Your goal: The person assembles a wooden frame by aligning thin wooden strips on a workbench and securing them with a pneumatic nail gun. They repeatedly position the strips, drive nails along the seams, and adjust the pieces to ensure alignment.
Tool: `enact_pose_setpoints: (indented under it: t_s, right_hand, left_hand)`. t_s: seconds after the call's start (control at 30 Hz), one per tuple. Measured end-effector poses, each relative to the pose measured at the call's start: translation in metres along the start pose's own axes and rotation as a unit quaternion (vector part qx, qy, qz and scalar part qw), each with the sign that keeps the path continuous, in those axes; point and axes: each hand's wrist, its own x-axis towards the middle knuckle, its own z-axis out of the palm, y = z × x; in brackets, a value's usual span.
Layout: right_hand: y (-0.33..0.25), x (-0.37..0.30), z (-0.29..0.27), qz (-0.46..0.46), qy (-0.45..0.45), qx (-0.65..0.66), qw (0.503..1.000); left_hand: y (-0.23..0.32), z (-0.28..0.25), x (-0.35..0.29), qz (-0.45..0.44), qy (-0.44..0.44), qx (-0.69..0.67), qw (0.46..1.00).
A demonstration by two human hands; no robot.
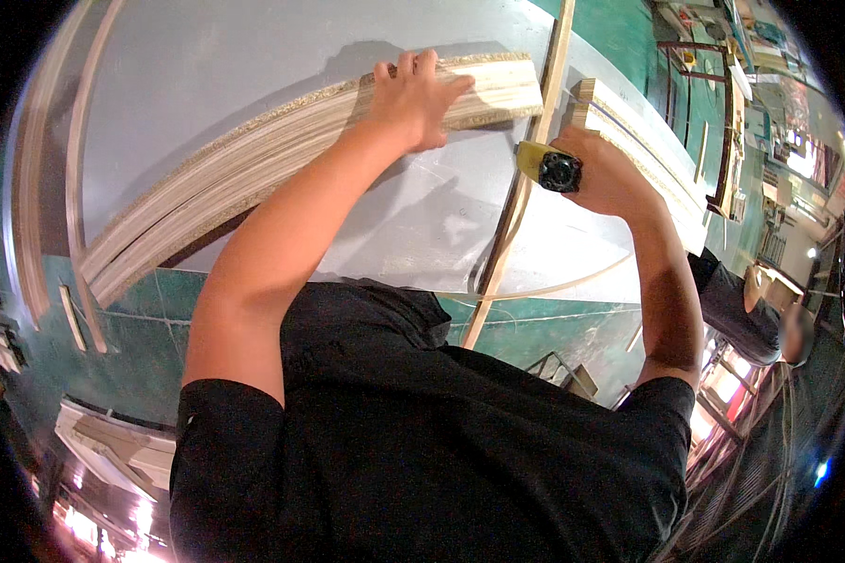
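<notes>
A bundle of long light-wood strips (282,141) with rough, grainy edges lies on a grey sheet-covered table (216,56); it looks curved through the lens. My left hand (408,103) grips across this bundle near its right end, fingers spread over the far edge. In my right hand (606,174) is a yellow tool with a round black end (560,172), which looks like a nail gun. Its working tip is hidden from view. Beside that hand, a second, shorter stack of wood strips (638,150) lies at the right.
A narrow wooden batten (552,70) crosses the table between the two stacks. A thin pale hose (573,286) curves along the near edge. More long strips (52,141) stand at the far left. Another person (737,310) in dark clothing is at the right, near workshop racks (723,122).
</notes>
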Motion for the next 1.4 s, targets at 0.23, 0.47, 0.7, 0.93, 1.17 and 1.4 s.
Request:
enact_pose_setpoints:
  t_s: [0.23, 0.47, 0.7, 0.93, 1.17, 1.4]
  right_hand:
    - [0.017, 0.014, 0.008, -0.032, -0.045, 0.066, 0.996]
    - [0.034, 0.026, 0.019, -0.036, -0.065, 0.09, 0.993]
    - [0.036, 0.029, 0.016, -0.041, -0.09, 0.069, 0.993]
    - [0.033, 0.03, 0.015, -0.024, -0.098, 0.049, 0.994]
    - [0.036, 0.027, 0.018, -0.035, -0.085, 0.066, 0.994]
    - [0.032, 0.028, 0.012, -0.025, -0.108, 0.057, 0.992]
  left_hand:
    - [0.0, 0.03, -0.045, 0.072, 0.048, -0.016, 0.996]
    - [-0.003, 0.039, -0.047, 0.082, 0.065, -0.013, 0.994]
    - [-0.003, 0.04, -0.047, 0.082, 0.066, -0.006, 0.994]
    - [-0.003, 0.038, -0.046, 0.083, 0.066, -0.005, 0.994]
    - [-0.004, 0.04, -0.046, 0.084, 0.063, -0.005, 0.994]
    - [-0.001, 0.031, -0.046, 0.076, 0.055, -0.019, 0.995]
